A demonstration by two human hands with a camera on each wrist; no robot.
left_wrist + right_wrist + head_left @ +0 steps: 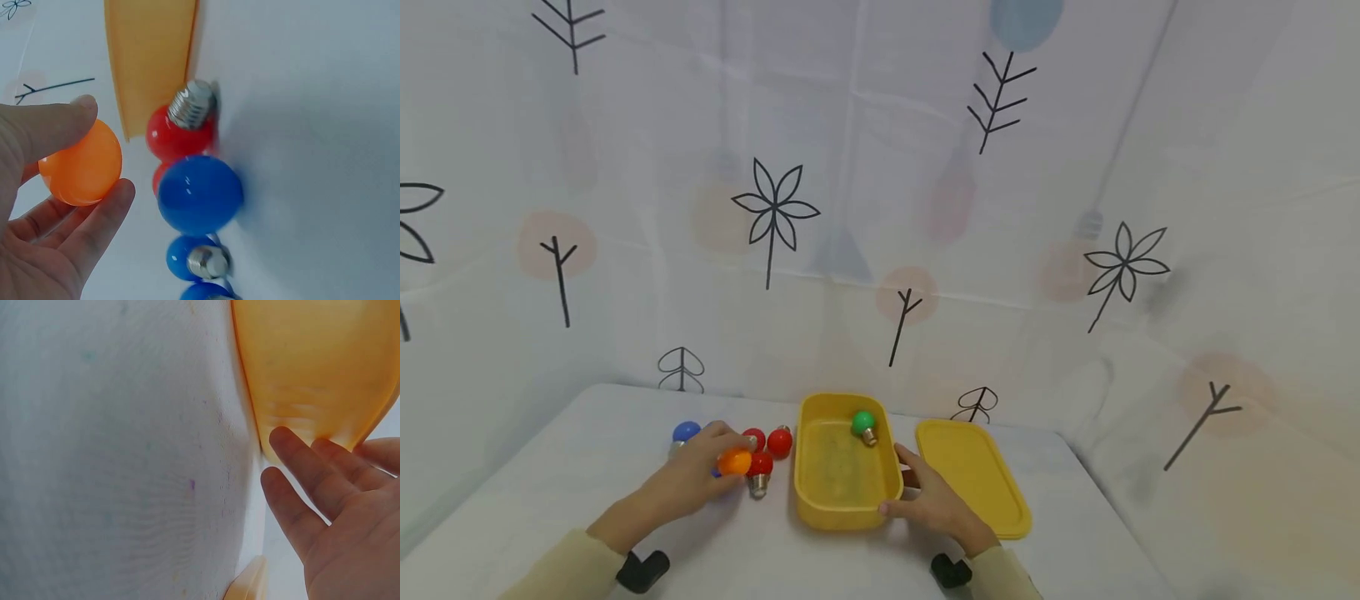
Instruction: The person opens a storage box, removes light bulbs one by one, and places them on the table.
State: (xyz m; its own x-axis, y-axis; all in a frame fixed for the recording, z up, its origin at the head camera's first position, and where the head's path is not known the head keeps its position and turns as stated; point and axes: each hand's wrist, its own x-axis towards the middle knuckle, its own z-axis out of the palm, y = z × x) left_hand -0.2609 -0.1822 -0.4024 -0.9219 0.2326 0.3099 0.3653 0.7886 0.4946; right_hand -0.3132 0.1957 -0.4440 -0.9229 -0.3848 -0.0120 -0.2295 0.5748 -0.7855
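Raised over a cluster of toy light bulbs, my left hand [692,467] pinches an orange bulb [84,165] between thumb and fingers; its base is hidden in the hand. To the right stands a yellow plastic box [842,518] without its lid. Inside it, towards the far right corner, lies a green bulb [862,423] with a silver screw base. My right hand [934,502] rests at the box's right side, its extended fingers [306,459] against the wall and the thumb by the near corner.
Several red bulbs [779,442] lie left of the box. Several blue bulbs [200,195] lie nearby, partly behind my left hand in the head view. A flat yellow lid [973,479] lies on the white table right of the box. A patterned cloth [842,325] hangs behind.
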